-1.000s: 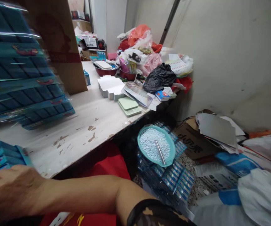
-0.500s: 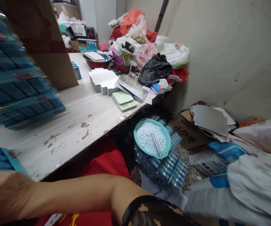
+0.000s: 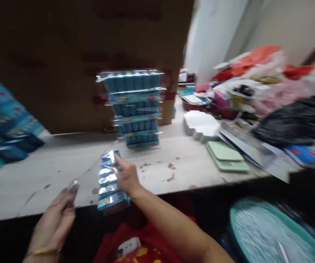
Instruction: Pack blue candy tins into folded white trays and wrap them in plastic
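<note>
My right hand [image 3: 128, 176] grips a row of small blue boxes [image 3: 109, 182] in shiny clear wrap at the table's front edge. To its left, my left hand [image 3: 55, 219] has thumb and fingers pinched together. Something small and shiny shows at those fingertips, too blurred to name. Just beyond the right hand, a stack of film-wrapped blue box packs [image 3: 137, 109] stands on the white table [image 3: 75, 157].
A large cardboard box [image 3: 72, 73] rises behind the stack. More blue packs [image 3: 6, 124] sit at the left. Farther right are a pale green scale [image 3: 227, 156], white card pieces [image 3: 201, 124] and a black bag [image 3: 294, 120]. A turquoise basin [image 3: 235, 215] of pale beads sits below the table edge.
My view has swung left, so the table scene has shifted right. My left hand has come into view. My right hand now shows fully, with the wrapped row in its grip.
</note>
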Motion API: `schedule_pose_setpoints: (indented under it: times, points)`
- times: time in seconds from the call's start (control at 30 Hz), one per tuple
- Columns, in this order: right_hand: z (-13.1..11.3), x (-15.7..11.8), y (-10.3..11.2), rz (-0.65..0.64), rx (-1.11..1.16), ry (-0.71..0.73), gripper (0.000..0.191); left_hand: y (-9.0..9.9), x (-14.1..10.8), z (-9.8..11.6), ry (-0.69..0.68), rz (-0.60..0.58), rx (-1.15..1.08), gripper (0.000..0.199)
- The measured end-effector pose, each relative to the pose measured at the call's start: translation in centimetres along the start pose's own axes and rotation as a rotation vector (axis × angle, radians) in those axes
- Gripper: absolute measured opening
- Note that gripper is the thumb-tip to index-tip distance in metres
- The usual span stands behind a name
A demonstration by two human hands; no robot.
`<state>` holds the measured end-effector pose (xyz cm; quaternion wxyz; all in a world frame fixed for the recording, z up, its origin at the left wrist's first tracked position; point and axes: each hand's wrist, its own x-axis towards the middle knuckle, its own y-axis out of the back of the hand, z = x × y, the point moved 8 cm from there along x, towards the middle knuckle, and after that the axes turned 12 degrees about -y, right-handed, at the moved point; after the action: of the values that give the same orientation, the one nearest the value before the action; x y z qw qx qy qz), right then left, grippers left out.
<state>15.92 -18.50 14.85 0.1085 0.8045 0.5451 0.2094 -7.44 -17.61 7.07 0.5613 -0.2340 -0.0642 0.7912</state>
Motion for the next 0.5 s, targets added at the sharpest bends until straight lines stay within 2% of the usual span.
schedule_pose_setpoints:
  times: [0.03, 0.1, 0.17, 0.23, 0.3, 0.37, 0.43, 0.5]
  points:
    - [0.5, 1.2, -0.4, 0.005, 0.093, -0.042, 0.041, -0.1, 1.0, 0.4, -0.052, 0.030, -0.047, 0.034]
    - [2.0, 3.6, -1.4, 0.003, 0.221, -0.182, 0.043, -1.0, 2.8, 0.8, -0.141, 0.044, -0.110, 0.023]
    - [3.3, 5.9, -2.6, -0.035, 0.286, -0.320, 0.049, -2.7, 4.4, 0.9, -0.162, 0.003, -0.103, 0.013]
    - [3.4, 8.1, -3.8, -0.117, 0.313, -0.396, 0.055, -4.4, 5.8, 1.4, -0.152, -0.050, -0.045, 0.007]
    - [1.5, 10.2, -4.3, -0.178, 0.312, -0.379, 0.054, -5.9, 7.0, 3.0, -0.166, -0.080, 0.024, 0.005]
    - [-2.2, 12.0, -4.0, -0.203, 0.336, -0.269, 0.054, -7.2, 7.7, 6.4, -0.292, -0.090, 0.066, 0.013]
    - [-6.7, 13.4, -3.2, -0.213, 0.400, -0.097, 0.057, -8.5, 7.4, 11.4, -0.591, -0.108, 0.073, 0.021]
    - [-9.4, 14.5, -2.5, -0.214, 0.453, 0.046, 0.063, -9.5, 6.1, 15.5, -0.933, -0.123, 0.083, 0.030]
